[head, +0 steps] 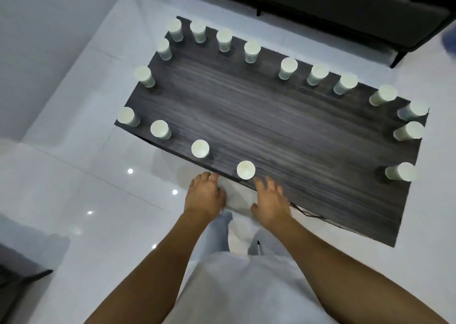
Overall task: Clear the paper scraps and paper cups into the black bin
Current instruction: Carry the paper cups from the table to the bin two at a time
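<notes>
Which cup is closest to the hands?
The cup on the table's near edge, between left hand and right hand; the others stand farther off.

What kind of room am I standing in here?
Probably a living room: a low dark wood-grain coffee table ringed with paper cups, a dark sofa behind it, and glossy white floor tiles.
</notes>
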Motion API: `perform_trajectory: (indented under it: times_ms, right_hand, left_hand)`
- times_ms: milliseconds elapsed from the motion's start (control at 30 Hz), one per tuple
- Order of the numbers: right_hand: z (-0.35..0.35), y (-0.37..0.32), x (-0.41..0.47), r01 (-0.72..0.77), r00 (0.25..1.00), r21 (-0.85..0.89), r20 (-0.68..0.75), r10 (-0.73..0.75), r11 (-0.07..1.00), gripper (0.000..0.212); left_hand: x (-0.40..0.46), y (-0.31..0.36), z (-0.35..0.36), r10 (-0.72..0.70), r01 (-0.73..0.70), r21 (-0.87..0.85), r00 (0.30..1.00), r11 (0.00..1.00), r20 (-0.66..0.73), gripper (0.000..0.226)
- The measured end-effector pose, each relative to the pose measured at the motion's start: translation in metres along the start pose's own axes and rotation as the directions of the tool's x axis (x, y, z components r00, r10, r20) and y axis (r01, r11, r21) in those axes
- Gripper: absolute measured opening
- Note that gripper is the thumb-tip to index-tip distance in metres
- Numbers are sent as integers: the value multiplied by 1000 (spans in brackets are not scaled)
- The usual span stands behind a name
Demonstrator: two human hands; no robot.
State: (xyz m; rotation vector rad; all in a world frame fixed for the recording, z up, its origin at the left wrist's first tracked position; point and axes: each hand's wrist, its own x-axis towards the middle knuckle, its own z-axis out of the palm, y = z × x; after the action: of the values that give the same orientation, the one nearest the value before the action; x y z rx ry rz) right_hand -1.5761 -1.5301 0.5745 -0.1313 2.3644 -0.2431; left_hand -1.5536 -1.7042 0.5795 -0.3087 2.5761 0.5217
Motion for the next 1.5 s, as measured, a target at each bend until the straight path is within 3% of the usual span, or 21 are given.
perform_trajectory:
  times_ms: [333, 567, 700, 900, 1133, 1333, 1500]
  right_hand:
    - [35, -30, 127, -155, 987, 75, -20, 157, 985, 77]
    - [72, -19, 202, -151, 986, 1, 67, 151, 988, 92]
    - [88, -15, 216, -143, 987, 60, 80, 138, 988, 83]
    - [78, -11, 194, -136, 990, 132, 39, 132, 982, 67]
    - [24, -6, 128, -125, 991, 130, -24, 129, 984, 55]
    - [-21, -2, 65, -218, 962, 263, -102, 251, 940, 57]
    - [-22, -5, 5, -344, 890, 371, -165, 425, 863, 56]
  left_hand:
    - [144, -71, 6, 82, -89, 163, 995, 983, 51, 55]
    - [217, -97, 61, 106, -145, 322, 985, 936, 136, 72]
    - [232, -104, 83, 90, -134, 336, 985, 932, 145, 63]
    - [211, -84, 78, 195, -234, 333, 970, 914, 146, 58]
    - [162, -25, 30, 278, -349, 337, 930, 874, 240, 58]
    - [131, 31, -20, 382, -477, 332, 870, 814, 312, 56]
    - [100, 61, -42, 479, -620, 360, 776, 697, 410, 51]
